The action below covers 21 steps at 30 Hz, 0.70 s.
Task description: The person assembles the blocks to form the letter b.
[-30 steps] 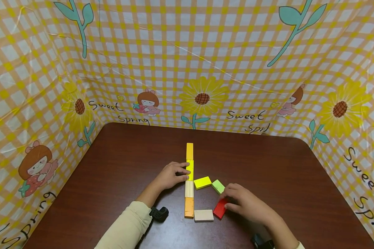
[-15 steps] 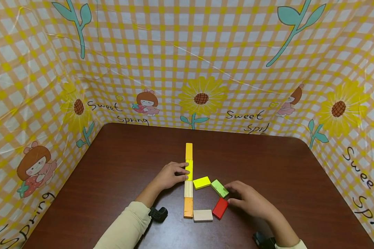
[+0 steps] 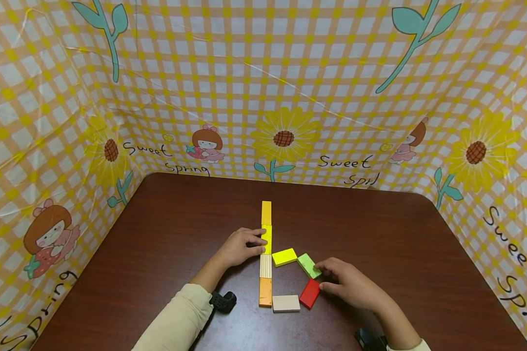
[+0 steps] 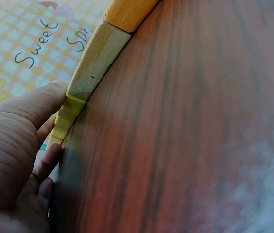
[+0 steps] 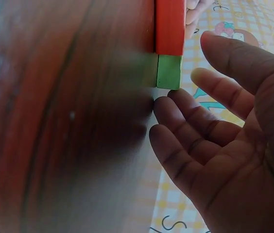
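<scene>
Wooden blocks lie flat on the table. In the head view, a straight column runs from an amber block [image 3: 266,213] at the far end, through a yellow block [image 3: 267,239] and a plain ridged block [image 3: 265,266], to an orange block [image 3: 265,292]. My left hand [image 3: 241,247] rests its fingertips on the column's yellow block. A second yellow block [image 3: 284,257], a light green block [image 3: 309,266], a red block [image 3: 309,293] and a pale block [image 3: 286,303] curve along the column's right side. My right hand [image 3: 351,282] has loosely bent fingers; its fingertips touch the green block, its thumb is beside the red one.
The dark brown table [image 3: 180,209] extends around the blocks. A checked cloth [image 3: 228,83] with printed flowers and girls hangs along the back and both sides. Black bands [image 3: 224,302] are worn at the wrists.
My right hand has moved off the red and green blocks to the right, then slightly back so its fingertips meet the green block. The left hand has stayed on the yellow block.
</scene>
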Motion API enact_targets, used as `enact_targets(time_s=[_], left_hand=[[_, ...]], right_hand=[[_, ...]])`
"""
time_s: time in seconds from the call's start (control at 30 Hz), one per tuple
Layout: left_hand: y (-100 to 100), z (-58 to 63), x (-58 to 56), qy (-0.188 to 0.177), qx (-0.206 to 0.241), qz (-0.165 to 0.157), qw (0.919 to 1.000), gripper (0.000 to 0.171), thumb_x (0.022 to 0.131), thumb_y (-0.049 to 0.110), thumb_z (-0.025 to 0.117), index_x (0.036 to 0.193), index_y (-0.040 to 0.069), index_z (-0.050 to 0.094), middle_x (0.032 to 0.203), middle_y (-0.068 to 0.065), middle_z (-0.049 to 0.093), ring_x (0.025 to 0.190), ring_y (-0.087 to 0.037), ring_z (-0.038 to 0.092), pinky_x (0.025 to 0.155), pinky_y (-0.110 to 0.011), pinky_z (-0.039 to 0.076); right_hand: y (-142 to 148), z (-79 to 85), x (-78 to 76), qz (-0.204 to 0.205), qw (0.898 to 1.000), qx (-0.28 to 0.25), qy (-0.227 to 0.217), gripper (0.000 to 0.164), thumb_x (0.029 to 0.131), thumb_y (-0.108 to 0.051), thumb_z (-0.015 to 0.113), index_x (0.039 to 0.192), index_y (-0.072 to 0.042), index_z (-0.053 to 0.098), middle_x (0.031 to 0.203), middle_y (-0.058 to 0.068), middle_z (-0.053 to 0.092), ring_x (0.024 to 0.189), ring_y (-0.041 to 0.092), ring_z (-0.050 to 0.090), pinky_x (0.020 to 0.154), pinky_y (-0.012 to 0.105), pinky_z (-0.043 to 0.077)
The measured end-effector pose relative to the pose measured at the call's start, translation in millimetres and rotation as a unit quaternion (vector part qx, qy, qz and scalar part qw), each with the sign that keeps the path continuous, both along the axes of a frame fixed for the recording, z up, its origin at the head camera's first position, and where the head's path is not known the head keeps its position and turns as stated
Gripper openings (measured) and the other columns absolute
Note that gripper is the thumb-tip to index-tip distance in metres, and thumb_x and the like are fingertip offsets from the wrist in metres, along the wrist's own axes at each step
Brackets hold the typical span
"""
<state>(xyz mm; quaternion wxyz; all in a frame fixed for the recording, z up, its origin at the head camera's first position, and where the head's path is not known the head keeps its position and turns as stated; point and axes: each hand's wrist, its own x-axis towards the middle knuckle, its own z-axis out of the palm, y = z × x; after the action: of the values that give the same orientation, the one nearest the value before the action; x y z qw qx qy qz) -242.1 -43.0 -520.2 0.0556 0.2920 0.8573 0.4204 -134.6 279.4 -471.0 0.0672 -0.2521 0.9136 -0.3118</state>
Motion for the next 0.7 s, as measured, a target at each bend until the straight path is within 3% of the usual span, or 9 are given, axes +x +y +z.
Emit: enact_targets(time_s=[0.5, 0.7], left_hand=[[-2.3, -2.4, -0.4, 0.016, 0.012, 0.001, 0.9998, 0.025, 0.094, 0.021, 0.071, 0.117, 0.012, 0.076, 0.144, 0.002, 0.054, 0.129, -0.027, 0.049, 0.107, -0.048, 0.038], [-5.9, -1.7, 2.0, -0.014, 0.053, 0.0, 0.9985, 0.035, 0.096, 0.025, 0.069, 0.127, 0.01, 0.07, 0.149, 0.001, 0.048, 0.137, -0.026, 0.043, 0.109, -0.047, 0.038]], right_hand=[[-0.7, 1.4, -0.1, -0.011, 1.0, -0.012, -0.006, 0.033, 0.094, -0.026, 0.071, 0.121, -0.01, 0.064, 0.115, -0.001, 0.063, 0.1, 0.021, 0.063, 0.084, 0.038, 0.053], [4.0, 2.5, 1.2, -0.032, 0.999, 0.003, 0.032, 0.028, 0.093, -0.021, 0.071, 0.119, -0.012, 0.066, 0.117, -0.004, 0.062, 0.106, 0.02, 0.062, 0.089, 0.042, 0.052]])
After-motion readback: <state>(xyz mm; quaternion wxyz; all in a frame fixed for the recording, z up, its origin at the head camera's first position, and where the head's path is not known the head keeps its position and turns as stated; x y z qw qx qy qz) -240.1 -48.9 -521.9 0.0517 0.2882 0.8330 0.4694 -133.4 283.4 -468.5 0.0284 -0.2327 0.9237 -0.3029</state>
